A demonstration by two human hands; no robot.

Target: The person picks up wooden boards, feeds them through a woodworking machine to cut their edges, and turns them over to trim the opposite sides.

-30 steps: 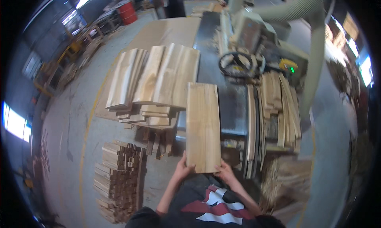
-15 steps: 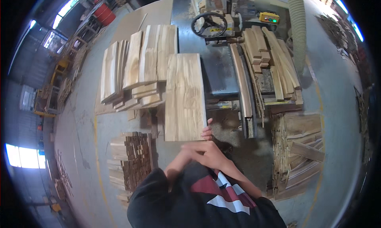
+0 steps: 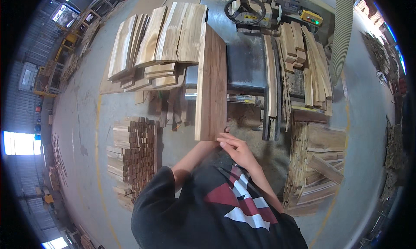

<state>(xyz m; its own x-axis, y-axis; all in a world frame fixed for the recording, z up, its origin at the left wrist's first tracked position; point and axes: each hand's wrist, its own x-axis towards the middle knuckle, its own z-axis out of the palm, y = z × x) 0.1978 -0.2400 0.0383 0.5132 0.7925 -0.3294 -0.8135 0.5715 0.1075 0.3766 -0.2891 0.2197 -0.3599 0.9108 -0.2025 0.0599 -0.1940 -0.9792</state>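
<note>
A long wooden board (image 3: 212, 84) is tilted up on its side in front of me, its darker broad face turned to the right. My left hand (image 3: 210, 145) is closed on its near end from below; the board hides most of those fingers. At the board's near right corner, my right hand (image 3: 238, 150) has its fingers stretched out, the tips touching or almost touching the wood. The board's far end lies beside a stack of wide planks (image 3: 180, 32) on the left.
Beyond the board stands a machine with a dark metal table (image 3: 246, 63) and a black handwheel (image 3: 245, 10). Cut strips (image 3: 291, 45) lie to the right, near a ribbed hose (image 3: 342, 37). Stacked wood piles stand on the floor at left (image 3: 134, 149) and right (image 3: 318, 162).
The board has turned from lying flat to standing tilted on its side. My right hand has moved from over my left to the board's corner. The view has shifted.
</note>
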